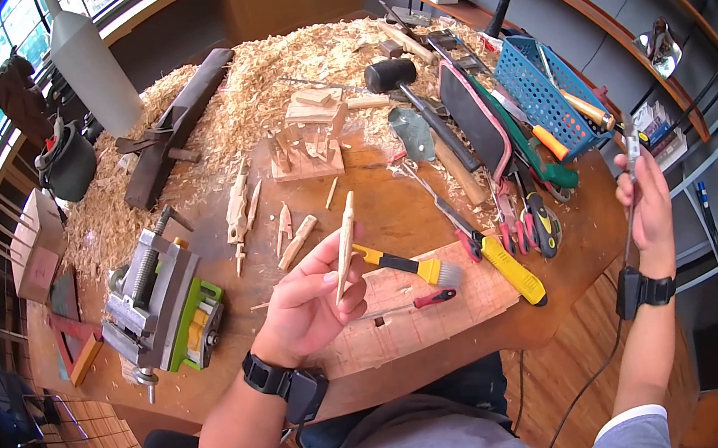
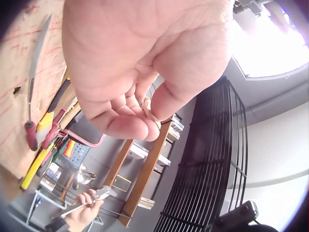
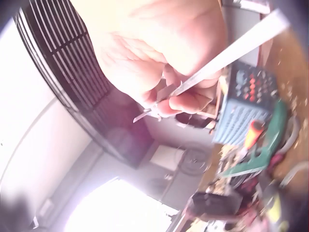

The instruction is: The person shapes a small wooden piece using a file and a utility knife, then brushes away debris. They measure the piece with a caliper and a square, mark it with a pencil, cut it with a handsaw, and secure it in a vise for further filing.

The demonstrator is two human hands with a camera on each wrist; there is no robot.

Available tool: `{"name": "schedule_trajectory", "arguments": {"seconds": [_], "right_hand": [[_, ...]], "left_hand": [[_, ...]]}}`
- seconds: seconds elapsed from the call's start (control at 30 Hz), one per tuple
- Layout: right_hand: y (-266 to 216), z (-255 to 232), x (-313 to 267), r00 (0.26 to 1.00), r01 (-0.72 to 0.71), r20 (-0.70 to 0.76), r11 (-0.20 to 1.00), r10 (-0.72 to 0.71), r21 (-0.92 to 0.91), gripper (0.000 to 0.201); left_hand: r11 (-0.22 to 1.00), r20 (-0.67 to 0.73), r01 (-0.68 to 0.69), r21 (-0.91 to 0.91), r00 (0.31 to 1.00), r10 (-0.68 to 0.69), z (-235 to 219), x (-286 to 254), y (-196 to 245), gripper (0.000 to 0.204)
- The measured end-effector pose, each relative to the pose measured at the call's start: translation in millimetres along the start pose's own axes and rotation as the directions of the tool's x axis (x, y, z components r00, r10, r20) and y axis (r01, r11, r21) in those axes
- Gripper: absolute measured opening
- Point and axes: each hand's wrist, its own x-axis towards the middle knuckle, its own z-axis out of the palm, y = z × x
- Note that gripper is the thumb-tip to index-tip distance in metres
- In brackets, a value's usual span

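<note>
The left hand [image 1: 310,303] pinches a slim carved wood piece [image 1: 346,246] between thumb and fingers, held up above the left part of a red-lined board [image 1: 477,290]. The right hand [image 1: 649,204] is raised beyond the right edge of the table [image 1: 567,292], its fingers curled round a metal tool [image 1: 632,138] with a long straight blade. The two hands are well apart, with open air between them.

The board lies near the table's front edge; a brush [image 1: 410,265] and a red-handled tool [image 1: 435,298] rest on it, and a yellow cutter [image 1: 512,270] reaches across its right end. A vise [image 1: 151,297] stands near the left edge, bare tabletop showing between it and the board. Shavings [image 1: 283,62] cover the far side, and a blue basket [image 1: 542,96] sits near the right edge. Markings on the pale block [image 1: 38,253] at far left are too small to read
</note>
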Motion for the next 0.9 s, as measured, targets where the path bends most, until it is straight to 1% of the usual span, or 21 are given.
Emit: {"name": "schedule_trajectory", "arguments": {"seconds": [0.03, 0.1, 0.13, 0.17, 0.23, 0.3, 0.33, 0.37, 0.4, 0.43, 0.47, 0.5, 0.53, 0.57, 0.6, 0.63, 0.67, 0.7, 0.73, 0.83, 0.9], "right_hand": [[-7.2, 22.8, -10.8, 0.989, 0.023, 0.147, 0.999, -0.018, -0.031, 0.049], [-7.6, 65.4, -34.8, 0.930, -0.030, 0.354, 0.980, 0.099, -0.195, 0.055], [2.5, 87.0, -42.8, 0.902, -0.026, 0.420, 0.982, 0.103, -0.185, 0.058], [17.2, 106.5, -48.5, 0.868, -0.027, 0.485, 0.985, 0.108, -0.172, 0.061], [40.3, 136.6, -51.7, 0.812, -0.005, 0.581, 0.996, 0.058, -0.092, 0.063], [42.4, 166.6, -51.9, 0.781, -0.037, 0.622, 0.999, 0.045, -0.025, 0.063], [41.6, 172.9, -46.8, 0.751, -0.081, 0.653, 0.995, 0.100, -0.059, 0.062], [44.7, 184.9, -42.1, 0.753, -0.081, 0.651, 0.995, 0.097, -0.054, 0.062], [49.7, 199.7, -37.2, 0.739, 0.107, 0.674, 0.991, -0.022, -0.085, 0.060], [52.5, 208.0, -31.8, 0.703, 0.291, 0.699, 0.950, -0.133, -0.112, 0.059], [44.6, 209.3, -27.2, 0.670, 0.331, 0.741, 0.907, -0.030, -0.262, 0.057], [43.5, 211.6, -26.6, 0.671, 0.328, 0.741, 0.908, -0.029, -0.262, 0.057], [43.8, 215.2, -26.8, 0.678, 0.390, 0.731, 0.882, -0.081, -0.264, 0.058], [44.4, 217.6, -26.3, 0.680, 0.450, 0.722, 0.852, -0.132, -0.268, 0.058], [44.8, 217.7, -23.4, 0.670, 0.492, 0.727, 0.823, -0.152, -0.282, 0.061], [46.8, 218.1, -20.8, 0.669, 0.489, 0.728, 0.826, -0.148, -0.281, 0.061], [48.9, 218.4, -18.2, 0.617, 0.634, 0.733, 0.733, -0.287, -0.247, 0.062], [51.0, 218.5, -16.9, 0.542, 0.759, 0.731, 0.614, -0.415, -0.214, 0.064], [52.4, 218.3, -16.6, 0.545, 0.757, 0.728, 0.618, -0.416, -0.213, 0.064], [54.0, 219.2, -16.2, 0.518, 0.782, 0.752, 0.582, -0.408, -0.223, 0.066], [55.0, 221.1, -19.6, 0.567, 0.739, 0.729, 0.627, -0.383, -0.246, 0.065]], "left_hand": [[1.000, 0.002, 0.007, 0.001, 1.000, -0.007, 0.2, 0.9, -0.2, 0.068], [1.000, 0.051, 0.004, 0.031, 0.999, -0.006, 1.2, 0.5, 0.1, 0.075], [0.999, 0.023, 0.026, 0.025, 0.999, -0.027, 2.2, 0.4, 1.4, 0.082], [0.999, 0.020, 0.030, 0.029, 0.999, -0.030, 1.3, 1.1, 1.3, 0.082], [1.000, 0.118, -0.017, 0.023, 0.993, 0.014, -3.1, 1.1, 1.0, 0.083], [0.999, 0.095, -0.017, 0.036, 0.995, 0.013, -6.1, 1.1, 2.4, 0.085], [0.999, 0.081, -0.020, 0.044, 0.997, 0.016, -6.5, 1.5, 3.4, 0.087], [0.999, 0.079, -0.017, 0.049, 0.997, 0.013, -6.5, 1.4, 4.6, 0.087], [0.998, 0.066, -0.024, 0.051, 0.998, 0.021, -6.7, 1.2, 5.5, 0.086], [0.998, 0.052, -0.031, 0.051, 0.998, 0.028, -7.1, 1.1, 5.9, 0.086], [0.998, 0.051, -0.028, 0.053, 0.998, 0.026, -5.9, 0.7, 6.4, 0.086], [0.998, 0.019, -0.036, 0.056, 0.999, 0.035, -3.4, -0.3, 6.8, 0.085], [0.997, -0.015, -0.045, 0.059, 0.999, 0.046, -2.8, -0.9, 7.2, 0.085], [0.997, -0.019, -0.043, 0.057, 0.999, 0.045, -4.4, -0.6, 7.8, 0.085], [0.999, 0.004, -0.040, 0.002, 0.999, 0.040, -6.0, -0.2, 8.6, 0.082], [0.998, 0.028, -0.036, -0.052, 0.999, 0.037, -7.4, -0.2, 8.9, 0.080], [0.998, 0.024, -0.037, -0.052, 0.999, 0.038, -8.4, -0.2, 8.5, 0.080], [0.997, 0.028, -0.042, -0.066, 0.999, 0.044, -8.9, 0.1, 7.6, 0.078], [0.996, 0.033, -0.045, -0.079, 0.998, 0.048, -9.1, 0.4, 7.1, 0.076], [0.996, 0.013, -0.059, -0.059, 0.998, 0.060, -8.6, 1.6, 7.4, 0.077], [0.996, 0.006, -0.076, -0.042, 0.997, 0.077, -13.7, 1.6, 6.3, 0.078]]}}
